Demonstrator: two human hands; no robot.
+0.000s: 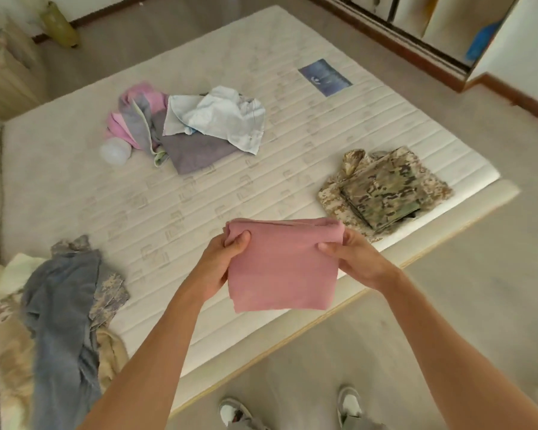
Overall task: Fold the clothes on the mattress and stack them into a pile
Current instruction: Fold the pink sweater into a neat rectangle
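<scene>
A folded dusty-pink cloth [281,268] is held above the near edge of the quilted white mattress [199,193], the left hand [221,262] and right hand [354,259] gripping its 2 sides. A folded camouflage stack [385,190] lies to the right, a crumpled pink, grey and pale-blue heap [193,125] farther back, and a grey-blue garment [59,305] at left.

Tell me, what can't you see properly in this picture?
- Head view: the left hand and right hand have fingers hidden behind the pink cloth.
- The grey garment is cut off at the bottom edge.
- The heap of clothes overlaps, so a count is impossible.
</scene>
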